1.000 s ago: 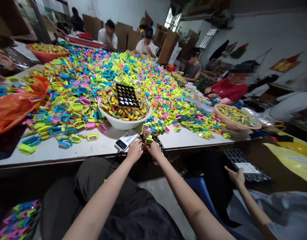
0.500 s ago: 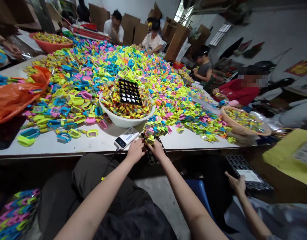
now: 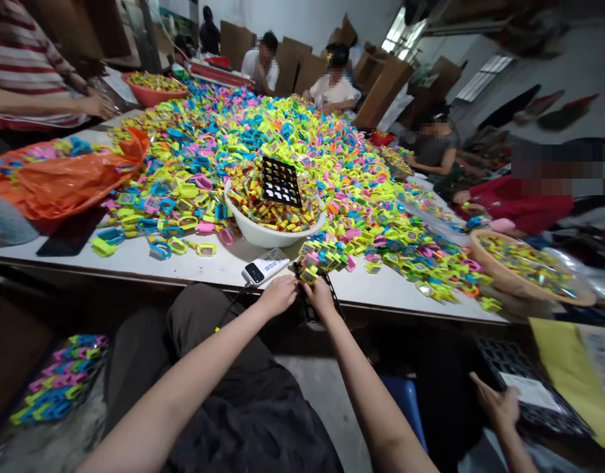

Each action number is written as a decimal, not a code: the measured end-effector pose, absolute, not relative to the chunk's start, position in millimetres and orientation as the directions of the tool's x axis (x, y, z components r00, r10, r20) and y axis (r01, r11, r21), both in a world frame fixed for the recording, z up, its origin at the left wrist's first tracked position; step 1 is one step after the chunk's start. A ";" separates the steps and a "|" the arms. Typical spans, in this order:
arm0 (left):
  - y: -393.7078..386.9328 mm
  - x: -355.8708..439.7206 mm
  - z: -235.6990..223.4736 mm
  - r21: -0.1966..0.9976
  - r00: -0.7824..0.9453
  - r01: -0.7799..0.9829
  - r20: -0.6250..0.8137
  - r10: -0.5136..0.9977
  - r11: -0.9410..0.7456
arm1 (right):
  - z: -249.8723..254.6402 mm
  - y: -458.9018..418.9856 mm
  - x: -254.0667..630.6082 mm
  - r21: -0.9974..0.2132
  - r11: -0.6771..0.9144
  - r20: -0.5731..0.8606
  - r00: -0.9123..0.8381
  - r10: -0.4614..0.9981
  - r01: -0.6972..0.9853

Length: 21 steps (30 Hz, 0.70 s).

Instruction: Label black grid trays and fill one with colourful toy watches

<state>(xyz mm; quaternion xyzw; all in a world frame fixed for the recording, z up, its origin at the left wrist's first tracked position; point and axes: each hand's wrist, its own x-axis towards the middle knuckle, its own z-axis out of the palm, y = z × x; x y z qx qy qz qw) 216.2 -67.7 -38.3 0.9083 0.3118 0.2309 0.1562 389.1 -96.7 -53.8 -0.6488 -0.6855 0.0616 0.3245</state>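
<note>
Swung left since a second ago, bringing a striped-sleeved co-worker (image 3: 31,72) into view; both hands stayed at the table edge (image 3: 134,269). Left hand (image 3: 278,295) and right hand (image 3: 320,297) meet, fingers curled together on a small yellow toy watch (image 3: 309,274) (grip itself hidden). Just beside: a black grid tray (image 3: 332,289), a white power bank (image 3: 265,267), a white basin (image 3: 267,233).

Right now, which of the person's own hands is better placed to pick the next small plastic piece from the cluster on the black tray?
Probably the right hand. It lies directly below the cluster of pieces on the black tray. The left hand sits further aside, close to the white device.
</note>
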 end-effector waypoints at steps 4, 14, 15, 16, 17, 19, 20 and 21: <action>-46.0 149.6 2.7 0.405 0.506 0.613 0.457 0.731 -0.678 | -54.8 -92.8 384.4 -0.534 0.132 0.369 0.090 0.925 0.835; 19.2 23.9 -3.9 0.228 0.203 0.945 0.153 0.967 -0.234 | -39.4 -119.8 362.4 -0.609 0.043 0.423 0.278 0.862 0.792; 15.3 27.0 -0.3 0.259 0.184 0.939 0.172 0.968 -0.225 | -37.0 -129.9 357.2 -0.630 0.038 0.433 0.310 0.847 0.775; 8.6 33.1 5.4 0.325 0.164 0.918 0.204 0.965 -0.225 | -34.3 -140.1 350.5 -0.656 0.039 0.423 0.324 0.847 0.754; -0.7 41.7 12.5 0.429 0.146 0.870 0.243 0.959 -0.241 | -31.4 -149.5 342.5 -0.689 0.046 0.387 0.312 0.868 0.724; -26.1 65.7 28.5 0.692 0.133 0.650 0.303 0.944 -0.314 | -24.3 -163.7 323.7 -0.770 0.063 0.262 0.224 0.939 0.635; -40.8 79.7 36.0 0.797 0.162 0.496 0.304 0.939 -0.344 | -20.3 -167.7 314.0 -0.810 0.071 0.204 0.167 0.965 0.581; -55.5 94.2 42.2 0.866 0.228 0.358 0.280 0.933 -0.348 | -16.3 -169.7 304.9 -0.844 0.080 0.167 0.117 0.979 0.531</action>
